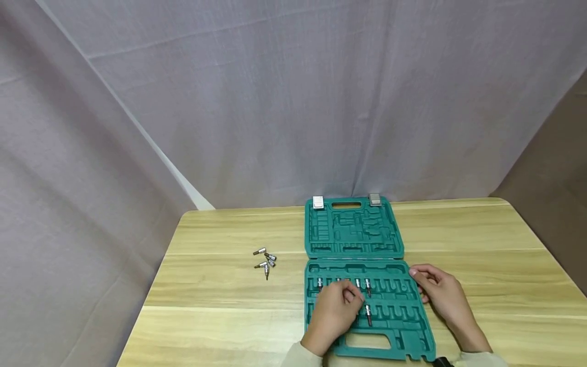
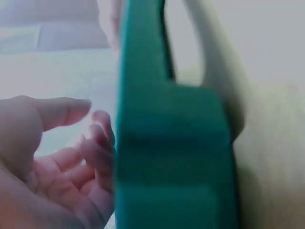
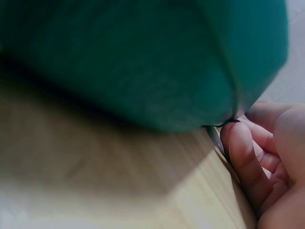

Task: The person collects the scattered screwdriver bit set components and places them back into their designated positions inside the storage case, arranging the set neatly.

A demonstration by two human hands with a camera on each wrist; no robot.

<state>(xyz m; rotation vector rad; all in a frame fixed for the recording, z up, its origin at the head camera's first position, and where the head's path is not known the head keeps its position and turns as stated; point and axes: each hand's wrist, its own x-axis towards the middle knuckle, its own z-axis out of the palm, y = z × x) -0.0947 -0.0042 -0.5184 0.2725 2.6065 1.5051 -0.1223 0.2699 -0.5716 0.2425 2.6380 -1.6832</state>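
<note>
A green plastic tool case [image 1: 353, 351] lies unfolded on the wooden table. Over its near half is my left hand [image 1: 334, 308], fingers loosely bent beside the bit sockets. In the left wrist view, the thumb [image 2: 66, 110] and fingers stand slightly apart with nothing visible between them. My right hand [image 1: 444, 294] pinches the case's right edge near the hinge, thumb on top; the right wrist view shows bent fingers [image 3: 240, 143] at the underside of the edge. Silver bit sockets [image 1: 368, 315] sit in slots of both rows, some hidden behind the left hand.
Several loose bit sockets [image 1: 266, 270] lie in a small cluster on the table [image 1: 206, 290], left of the case. The lid [image 1: 308, 229] with two metal latches [image 1: 318, 202] rests flat toward the back. A grey curtain [image 1: 275, 112] hangs behind the table.
</note>
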